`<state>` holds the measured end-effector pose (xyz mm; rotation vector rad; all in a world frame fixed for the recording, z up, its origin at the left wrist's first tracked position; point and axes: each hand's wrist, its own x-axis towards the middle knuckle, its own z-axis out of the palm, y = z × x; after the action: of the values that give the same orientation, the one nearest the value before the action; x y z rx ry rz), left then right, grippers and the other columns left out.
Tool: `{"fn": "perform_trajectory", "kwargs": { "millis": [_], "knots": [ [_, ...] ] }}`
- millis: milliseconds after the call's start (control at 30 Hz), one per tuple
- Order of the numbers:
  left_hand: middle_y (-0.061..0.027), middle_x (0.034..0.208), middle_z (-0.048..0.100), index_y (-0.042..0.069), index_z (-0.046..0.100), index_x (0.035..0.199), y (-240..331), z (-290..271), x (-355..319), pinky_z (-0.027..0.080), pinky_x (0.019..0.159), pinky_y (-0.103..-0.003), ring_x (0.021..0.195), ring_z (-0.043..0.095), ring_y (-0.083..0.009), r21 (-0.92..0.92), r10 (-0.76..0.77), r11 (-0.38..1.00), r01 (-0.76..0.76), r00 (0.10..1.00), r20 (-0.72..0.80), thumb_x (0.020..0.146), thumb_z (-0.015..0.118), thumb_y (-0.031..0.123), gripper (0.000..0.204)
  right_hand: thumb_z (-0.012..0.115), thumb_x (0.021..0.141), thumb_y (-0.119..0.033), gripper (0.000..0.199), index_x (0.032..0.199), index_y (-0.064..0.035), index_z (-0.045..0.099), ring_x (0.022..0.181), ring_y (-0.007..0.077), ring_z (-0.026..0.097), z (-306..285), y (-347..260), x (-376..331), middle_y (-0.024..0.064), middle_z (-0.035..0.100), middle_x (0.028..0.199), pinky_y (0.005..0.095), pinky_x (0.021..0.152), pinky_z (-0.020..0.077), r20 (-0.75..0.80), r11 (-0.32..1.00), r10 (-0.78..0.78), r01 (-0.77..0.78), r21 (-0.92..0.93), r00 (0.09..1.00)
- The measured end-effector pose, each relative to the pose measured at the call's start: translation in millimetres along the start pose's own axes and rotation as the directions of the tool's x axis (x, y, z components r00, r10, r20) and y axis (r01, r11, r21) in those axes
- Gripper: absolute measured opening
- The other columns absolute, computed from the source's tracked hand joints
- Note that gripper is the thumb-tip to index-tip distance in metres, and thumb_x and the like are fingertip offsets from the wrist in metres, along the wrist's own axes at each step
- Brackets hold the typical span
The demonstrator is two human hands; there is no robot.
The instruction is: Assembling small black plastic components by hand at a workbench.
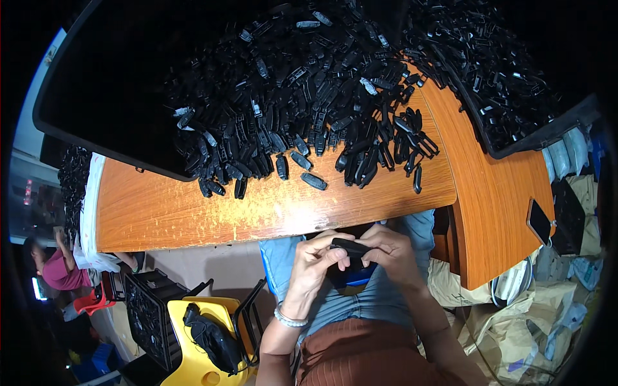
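Note:
Both my hands meet over my lap, just in front of the table's near edge. Between them is a small black elongated plastic part (351, 246). My left hand (317, 257) pinches its left end between thumb and fingers, and my right hand (390, 255) grips its right end. Whether it is one piece or two pressed together I cannot tell. On the wooden table (193, 212) ahead lies a large heap of similar black plastic parts (283, 109), with a few single ones (313, 181) near its front. A smaller cluster of slim black parts (412, 138) lies to the right.
A black tray (109, 145) tilts over the table's far left; another black tray (515, 145) full of parts stands at right. A phone (539, 222) lies on the right edge. Left below are a yellow chair (180, 315) with a black bag, and another person (64, 270) further off.

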<state>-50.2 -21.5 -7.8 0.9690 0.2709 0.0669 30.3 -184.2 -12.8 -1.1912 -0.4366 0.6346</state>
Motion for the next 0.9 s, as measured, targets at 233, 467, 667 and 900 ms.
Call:
{"fn": "perform_trajectory", "kwargs": {
  "millis": [233,467,667,900],
  "knots": [
    [-0.0113,0.092,0.058,0.002,0.064,0.096,20.6,-21.5,42.7,0.046,0.076,-0.03,0.083,0.058,-0.0206,0.926,0.556,0.293,-0.236,0.83,0.035,0.078,0.06,-0.001,0.019,0.059,0.081,-0.002,0.027,0.108,0.002,0.057,0.074,0.0191,0.054,-51.5,-11.4,15.4,0.0119,0.057,0.089,0.0316,0.07,0.045,-0.275,0.512,-0.523,0.04,-0.858,0.807],
    [-0.0197,0.1,0.053,0.0,0.057,0.102,19.9,-32.1,73.0,0.049,0.065,-0.039,0.079,0.059,-0.0345,0.955,0.591,-0.187,-0.23,0.75,0.297,0.074,0.061,-0.005,0.029,0.052,0.083,-0.001,0.038,0.121,0.0027,0.049,0.087,0.0313,0.053,-65.0,-4.5,45.0,0.0179,0.054,0.095,0.0375,0.076,0.0432,-0.184,0.154,-0.637,-0.11,-0.982,0.748],
    [-0.018,0.084,0.062,-0.006,0.048,0.101,1.4,-24.4,47.8,0.055,0.06,-0.029,0.062,0.064,-0.0218,0.438,0.326,0.876,-0.201,0.917,-0.23,0.091,0.04,-0.003,0.013,0.045,0.089,-0.006,0.033,0.12,0.0036,0.051,0.071,0.0147,0.054,-45.3,-4.9,22.8,0.0116,0.054,0.099,0.0251,0.06,0.0438,-0.485,0.915,-0.262,0.055,-0.399,0.834],
    [-0.0146,0.083,0.065,-0.007,0.053,0.113,0.0,-5.6,12.7,0.055,0.064,-0.026,0.071,0.066,-0.0182,0.269,0.057,0.961,-0.061,0.998,0.023,0.085,0.057,-0.005,0.029,0.048,0.088,-0.007,0.034,0.121,0.0038,0.05,0.077,0.013,0.051,5.2,-13.6,13.1,0.0084,0.052,0.096,0.0243,0.066,0.0406,-0.118,0.913,0.09,-0.035,0.405,0.989]
  ]
}}
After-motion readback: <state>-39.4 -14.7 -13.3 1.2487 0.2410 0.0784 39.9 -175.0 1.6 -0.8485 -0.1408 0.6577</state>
